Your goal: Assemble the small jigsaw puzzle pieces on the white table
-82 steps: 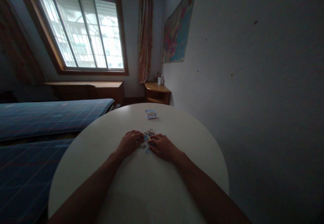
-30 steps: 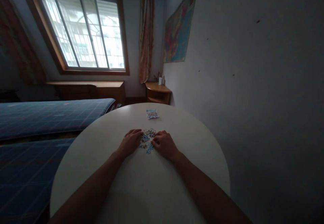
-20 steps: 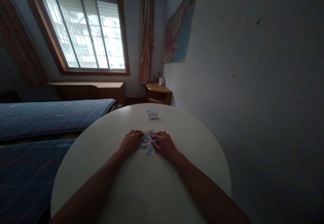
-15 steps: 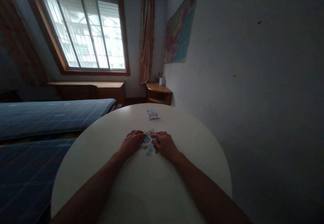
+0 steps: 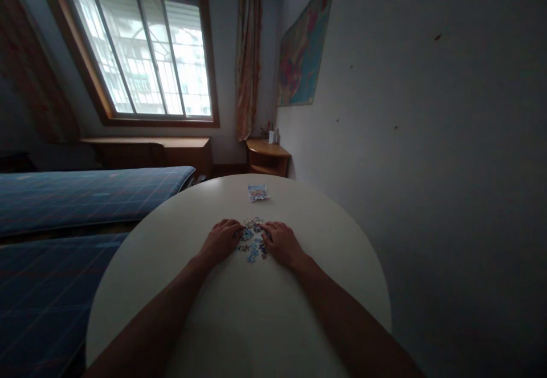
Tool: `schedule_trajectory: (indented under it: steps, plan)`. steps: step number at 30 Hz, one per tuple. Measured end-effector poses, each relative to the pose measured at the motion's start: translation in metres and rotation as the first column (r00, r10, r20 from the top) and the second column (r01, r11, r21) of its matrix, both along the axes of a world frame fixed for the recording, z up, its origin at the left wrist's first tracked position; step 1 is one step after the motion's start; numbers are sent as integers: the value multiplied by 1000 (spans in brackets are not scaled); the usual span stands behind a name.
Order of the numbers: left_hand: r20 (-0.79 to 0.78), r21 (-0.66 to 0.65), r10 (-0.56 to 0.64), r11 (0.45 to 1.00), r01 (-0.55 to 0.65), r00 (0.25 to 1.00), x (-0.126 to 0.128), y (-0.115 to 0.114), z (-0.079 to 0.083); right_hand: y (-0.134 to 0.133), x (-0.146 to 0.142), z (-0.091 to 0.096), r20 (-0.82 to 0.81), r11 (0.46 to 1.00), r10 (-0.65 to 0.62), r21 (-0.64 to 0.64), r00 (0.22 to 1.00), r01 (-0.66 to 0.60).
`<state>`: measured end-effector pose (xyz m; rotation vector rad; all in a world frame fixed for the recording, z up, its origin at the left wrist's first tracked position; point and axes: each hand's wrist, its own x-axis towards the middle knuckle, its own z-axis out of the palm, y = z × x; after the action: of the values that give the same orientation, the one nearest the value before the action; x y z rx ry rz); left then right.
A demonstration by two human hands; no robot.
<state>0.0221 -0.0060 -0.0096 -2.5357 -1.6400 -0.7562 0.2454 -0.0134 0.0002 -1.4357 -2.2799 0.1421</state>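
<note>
Small blue, brown and white jigsaw puzzle pieces [image 5: 253, 249] lie in a loose cluster on the round white table [image 5: 239, 309]. At the left edge of the cluster rests my left hand [image 5: 221, 239], palm down and open, its fingertips by the pieces. My right hand [image 5: 281, 244] lies on the opposite side, also palm down and open, with fingers touching or just beside the pieces. Both hands partly cover the outer pieces. No piece is visibly gripped. Beyond the cluster lies a small printed packet [image 5: 258, 193].
A plaid-covered bed [image 5: 94, 198] stands close on the left of the table. The white wall [image 5: 410, 195] runs along the right side. Past the table's far edge are a wooden desk [image 5: 183, 143] beneath the window and a corner shelf [image 5: 269, 150].
My right hand has shifted slightly to the right, uncovering more pieces. The left hand has moved slightly left. The packet has stayed in place.
</note>
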Motion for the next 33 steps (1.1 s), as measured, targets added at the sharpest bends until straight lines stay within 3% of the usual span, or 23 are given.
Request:
schedule_trajectory:
  steps: [9,16,25,29,33]
  plan:
    - [-8,16,11,1000,-11,1000,-1,1,2,3,9,7,-2,998,-64,29,998,64]
    - [-37,56,132,990,-130,991,-5,-3,12,7,9,5,-66,992,-127,-17,990,126]
    - [24,7,278,960,-279,960,-23,0,12,10,17,5,-204,990,-137,-14,969,137]
    - [-10,4,373,928,-373,928,-37,4,8,16,34,8,-162,971,-228,30,960,235]
    - [-15,15,328,945,-327,945,-37,6,6,21,46,5,-80,955,-292,33,953,295]
